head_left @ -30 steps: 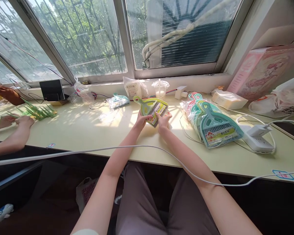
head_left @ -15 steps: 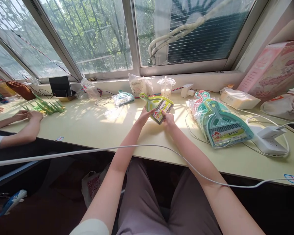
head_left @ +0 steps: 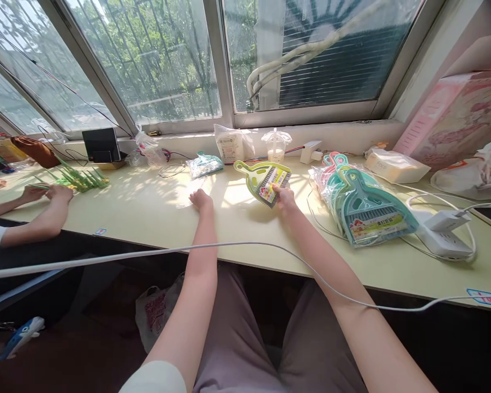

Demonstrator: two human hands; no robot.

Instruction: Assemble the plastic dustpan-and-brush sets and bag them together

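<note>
My right hand (head_left: 285, 197) grips a yellow-green mini dustpan (head_left: 252, 179) by its lower right edge, with a small grey-bristled brush and a printed label in it. The dustpan tilts, its looped handle toward the upper left. My left hand (head_left: 202, 200) is closed at a crumpled clear plastic bag (head_left: 185, 197) on the table; its fingertips are partly hidden. Behind it lies a wrapped teal dustpan set (head_left: 205, 165). To the right of my right hand is a pile of wrapped dustpan sets (head_left: 374, 210), teal on top and pink behind.
A white cable (head_left: 147, 252) crosses in front of my forearms. A power strip (head_left: 450, 240) stands right of the pile. Along the back are a lidded cup (head_left: 276, 146), a plastic-wrapped packet (head_left: 232, 145) and a tissue pack (head_left: 396, 165). At left, another person's hands (head_left: 59, 194) work by green stems (head_left: 79, 177).
My left hand has let go of the dustpan and moved left to the clear plastic bag. My right hand still holds the dustpan in nearly the same place.
</note>
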